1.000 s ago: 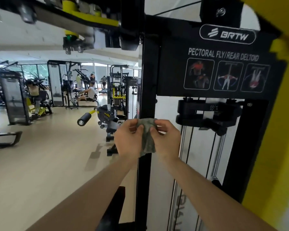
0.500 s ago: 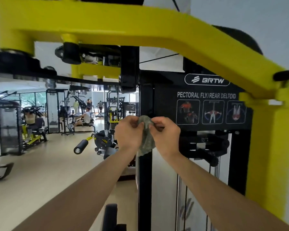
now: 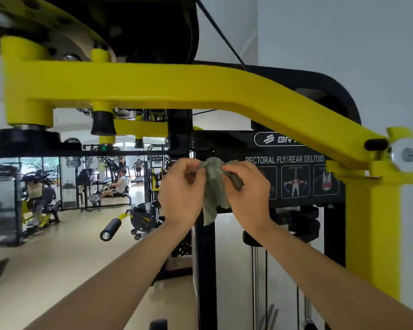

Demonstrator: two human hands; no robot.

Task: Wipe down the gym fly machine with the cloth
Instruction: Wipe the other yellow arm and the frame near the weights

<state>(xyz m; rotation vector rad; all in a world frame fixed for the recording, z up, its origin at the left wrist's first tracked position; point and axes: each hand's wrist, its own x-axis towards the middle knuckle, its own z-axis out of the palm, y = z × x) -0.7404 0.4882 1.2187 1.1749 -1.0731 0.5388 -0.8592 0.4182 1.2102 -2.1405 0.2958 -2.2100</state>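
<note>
A crumpled grey-green cloth [image 3: 213, 186] hangs between my two hands at chest height. My left hand [image 3: 180, 191] pinches its left edge and my right hand [image 3: 247, 194] pinches its right edge. Both are held just in front of the fly machine's black upright post [image 3: 205, 270] and its black "PECTORAL FLY/REAR DELTOID" label panel [image 3: 296, 177]. The machine's yellow swing arm [image 3: 177, 84] runs across above my hands and bends down to a yellow post [image 3: 372, 234] on the right. The cloth touches no part of the machine that I can see.
Chrome guide rods [image 3: 255, 282] run down behind the panel. To the left lies open light floor [image 3: 45, 258] with other gym machines and a padded roller [image 3: 110, 228]. People [image 3: 118, 184] exercise far back. A white wall [image 3: 343, 44] stands on the right.
My view has tilted upward, so the yellow arm now fills the top of the picture. My hands stay together on the cloth, working its folds apart slightly.
</note>
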